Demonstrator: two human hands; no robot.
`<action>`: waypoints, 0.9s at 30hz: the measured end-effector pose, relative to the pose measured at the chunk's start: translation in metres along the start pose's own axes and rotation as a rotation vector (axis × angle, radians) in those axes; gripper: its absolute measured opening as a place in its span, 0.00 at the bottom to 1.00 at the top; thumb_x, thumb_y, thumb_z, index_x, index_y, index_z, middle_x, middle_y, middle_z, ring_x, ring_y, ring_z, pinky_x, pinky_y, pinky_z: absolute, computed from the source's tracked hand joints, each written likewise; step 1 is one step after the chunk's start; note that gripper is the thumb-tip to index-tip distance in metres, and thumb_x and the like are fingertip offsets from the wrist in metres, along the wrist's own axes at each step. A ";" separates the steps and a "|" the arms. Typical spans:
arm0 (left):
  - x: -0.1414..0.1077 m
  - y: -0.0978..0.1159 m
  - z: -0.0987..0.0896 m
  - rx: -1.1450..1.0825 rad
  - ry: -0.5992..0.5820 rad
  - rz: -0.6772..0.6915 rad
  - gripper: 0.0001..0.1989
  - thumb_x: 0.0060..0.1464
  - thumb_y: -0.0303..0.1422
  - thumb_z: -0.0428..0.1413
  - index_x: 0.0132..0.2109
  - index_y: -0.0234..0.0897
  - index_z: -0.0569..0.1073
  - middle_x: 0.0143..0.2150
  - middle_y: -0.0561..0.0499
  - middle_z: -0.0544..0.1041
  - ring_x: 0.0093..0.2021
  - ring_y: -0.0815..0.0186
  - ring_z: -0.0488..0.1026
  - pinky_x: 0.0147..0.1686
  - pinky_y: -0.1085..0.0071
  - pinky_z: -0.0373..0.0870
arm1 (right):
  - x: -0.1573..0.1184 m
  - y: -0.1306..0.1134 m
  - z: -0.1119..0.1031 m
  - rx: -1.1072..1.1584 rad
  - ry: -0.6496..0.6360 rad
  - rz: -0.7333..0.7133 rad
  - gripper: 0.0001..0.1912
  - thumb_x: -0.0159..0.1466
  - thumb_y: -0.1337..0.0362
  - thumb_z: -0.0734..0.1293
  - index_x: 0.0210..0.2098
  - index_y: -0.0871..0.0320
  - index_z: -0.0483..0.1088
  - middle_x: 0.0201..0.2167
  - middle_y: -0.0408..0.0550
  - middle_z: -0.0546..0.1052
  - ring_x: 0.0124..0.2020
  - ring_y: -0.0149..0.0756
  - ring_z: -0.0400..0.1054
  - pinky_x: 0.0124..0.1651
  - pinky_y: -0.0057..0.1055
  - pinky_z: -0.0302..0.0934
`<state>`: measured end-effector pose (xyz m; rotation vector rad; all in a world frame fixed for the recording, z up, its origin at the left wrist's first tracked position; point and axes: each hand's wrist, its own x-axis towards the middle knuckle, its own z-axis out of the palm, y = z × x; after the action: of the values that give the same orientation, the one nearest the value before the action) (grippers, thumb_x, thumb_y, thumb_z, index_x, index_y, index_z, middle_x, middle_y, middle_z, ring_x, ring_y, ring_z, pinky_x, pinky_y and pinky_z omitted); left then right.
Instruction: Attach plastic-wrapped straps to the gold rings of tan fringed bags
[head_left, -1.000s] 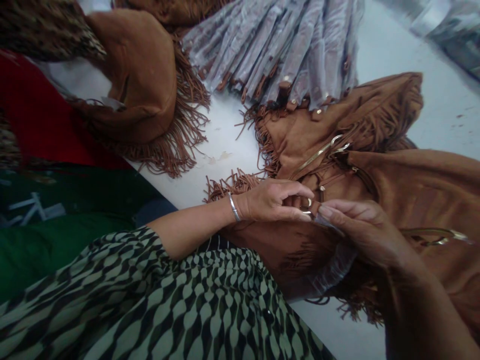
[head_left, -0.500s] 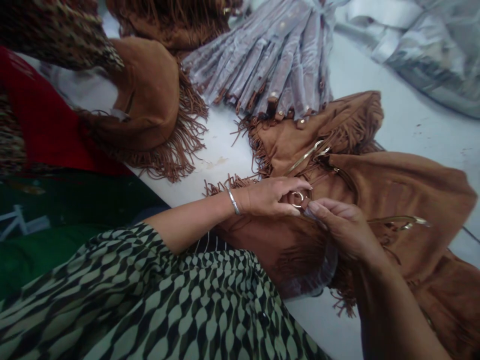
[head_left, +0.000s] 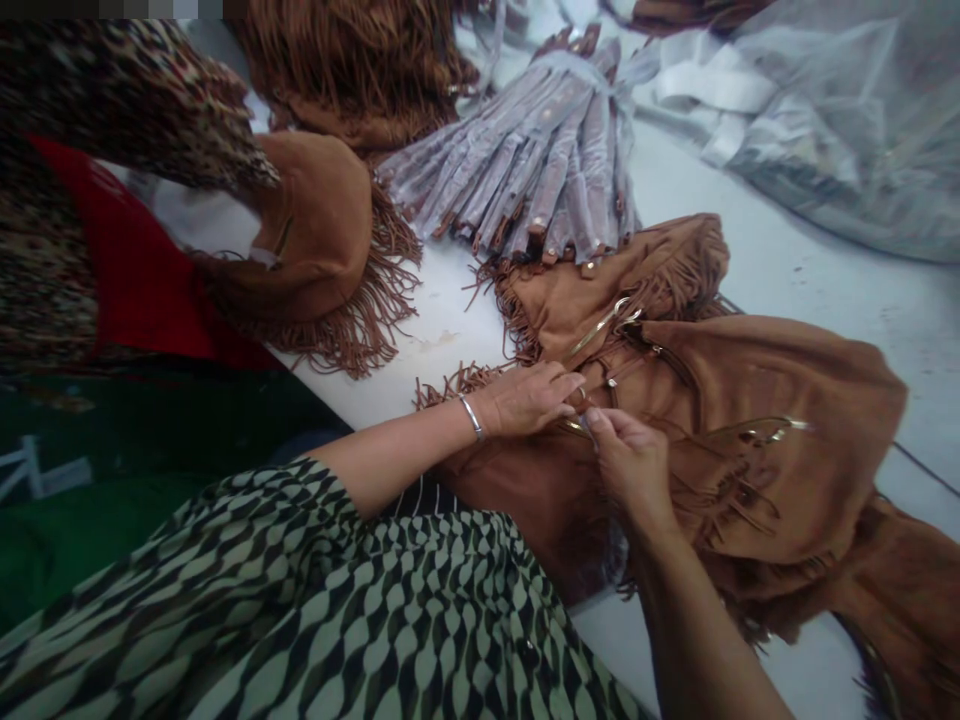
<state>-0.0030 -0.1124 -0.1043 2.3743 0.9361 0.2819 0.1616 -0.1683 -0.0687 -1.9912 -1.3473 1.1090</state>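
Observation:
Over a brown fringed bag (head_left: 517, 480) at the table's near edge, my two hands meet. My left hand (head_left: 529, 398), with a silver bracelet at the wrist, is closed on a small gold metal ring (head_left: 578, 394) on the bag. Just to the right, my right hand (head_left: 634, 455) pinches the brown end of a strap close to that ring. Clear plastic wrap (head_left: 616, 550) shows below the right hand. My fingers partly hide the strap end, and whether it passes through the ring I cannot tell.
More brown fringed bags (head_left: 795, 400) with gold zips lie to the right. A bundle of plastic-wrapped straps (head_left: 525, 150) rests behind. Clear plastic bags (head_left: 840, 140) sit at the back right. At the left, a person in a patterned sleeve (head_left: 150, 100) is beside another fringed bag (head_left: 322, 220).
My hands have drawn closer together, and my left fingers have closed around the ring. My right hand has moved left with the strap end. The view has shifted slightly.

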 end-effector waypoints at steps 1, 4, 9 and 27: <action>-0.001 -0.001 0.001 0.001 -0.016 0.000 0.23 0.62 0.39 0.45 0.60 0.31 0.59 0.49 0.41 0.68 0.47 0.59 0.68 0.45 0.64 0.69 | -0.004 0.004 0.004 -0.003 0.035 -0.001 0.17 0.59 0.54 0.63 0.29 0.62 0.74 0.21 0.45 0.71 0.24 0.33 0.62 0.27 0.28 0.53; -0.002 -0.005 0.000 -0.069 -0.068 0.057 0.22 0.62 0.39 0.46 0.61 0.37 0.58 0.48 0.44 0.68 0.46 0.62 0.69 0.44 0.66 0.69 | -0.008 0.011 0.003 0.103 -0.020 0.066 0.16 0.58 0.54 0.65 0.28 0.62 0.74 0.20 0.43 0.69 0.22 0.30 0.59 0.26 0.27 0.52; 0.002 -0.006 -0.019 -0.189 -0.111 0.143 0.23 0.57 0.38 0.52 0.57 0.36 0.61 0.46 0.47 0.68 0.45 0.65 0.68 0.45 0.71 0.67 | 0.005 -0.003 -0.025 0.432 -0.303 0.280 0.15 0.51 0.54 0.72 0.26 0.61 0.72 0.21 0.44 0.72 0.21 0.28 0.61 0.24 0.25 0.54; 0.014 0.009 -0.008 0.156 -0.106 -0.052 0.16 0.62 0.37 0.43 0.50 0.29 0.62 0.42 0.42 0.72 0.40 0.57 0.73 0.35 0.66 0.70 | 0.006 0.009 0.003 0.129 0.003 0.083 0.15 0.58 0.54 0.65 0.28 0.61 0.75 0.19 0.43 0.69 0.24 0.31 0.60 0.26 0.27 0.53</action>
<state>0.0096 -0.1045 -0.0922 2.4743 0.9998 0.0642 0.1650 -0.1660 -0.0789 -1.9692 -1.1704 1.1978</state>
